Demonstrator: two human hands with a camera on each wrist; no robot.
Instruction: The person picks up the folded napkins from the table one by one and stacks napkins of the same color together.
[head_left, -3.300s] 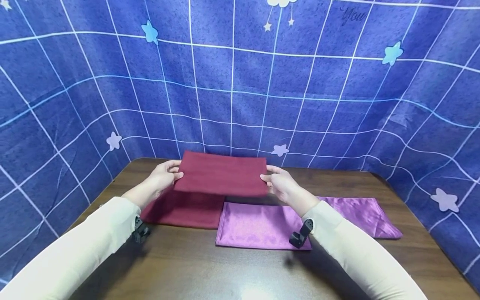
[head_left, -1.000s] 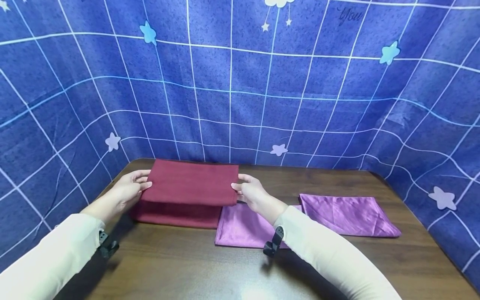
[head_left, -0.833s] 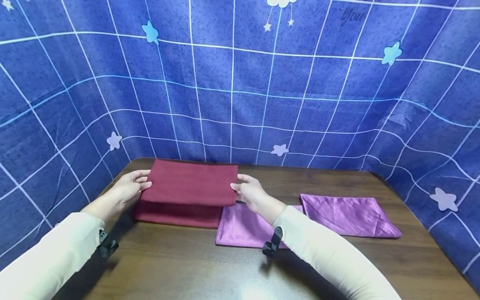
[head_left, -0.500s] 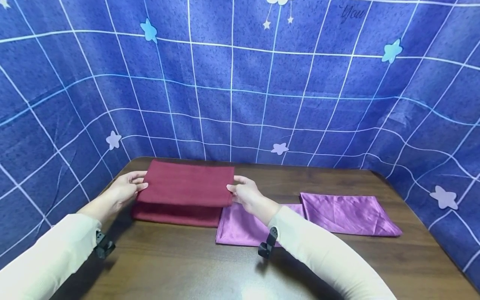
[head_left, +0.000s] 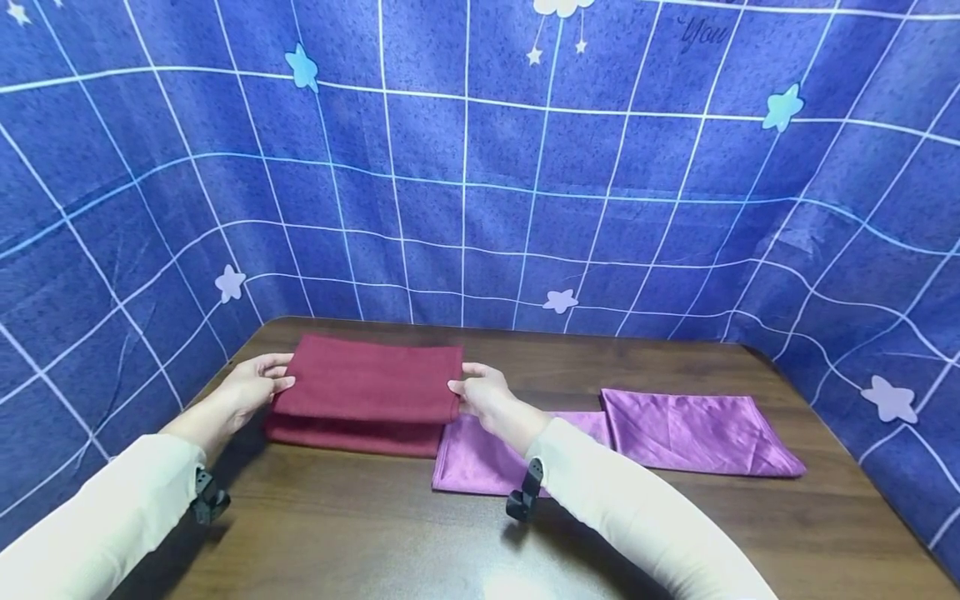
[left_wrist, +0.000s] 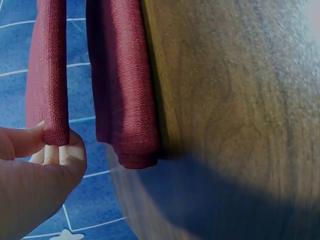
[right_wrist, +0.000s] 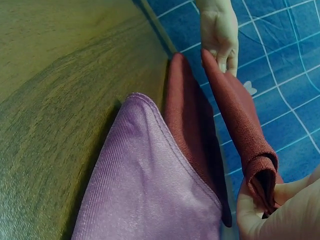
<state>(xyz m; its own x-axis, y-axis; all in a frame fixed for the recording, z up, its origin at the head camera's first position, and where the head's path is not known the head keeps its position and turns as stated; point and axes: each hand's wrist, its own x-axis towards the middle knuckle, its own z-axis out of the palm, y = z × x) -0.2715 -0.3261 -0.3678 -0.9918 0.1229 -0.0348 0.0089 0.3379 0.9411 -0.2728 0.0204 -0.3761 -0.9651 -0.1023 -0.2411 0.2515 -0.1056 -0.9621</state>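
Cloth in maroon [head_left: 375, 379], folded and suspended between 2 hands at left.
Gripped at its left edge between thumb and fingers of the left hand [head_left: 255, 387], pinched at its right edge by the right hand [head_left: 483, 392]. Held above a folded maroon cloth [head_left: 360, 437] on the wood-grain table [head_left: 375, 533], with a visible gap between. Just right of that lower cloth, a folded purple satin cloth [head_left: 480, 457], partly hidden by a pale sleeve [head_left: 600, 492]; farther right, a creased purple satin cloth [head_left: 697, 432]. At the far side, a blue grid-patterned curtain [head_left: 495, 225].
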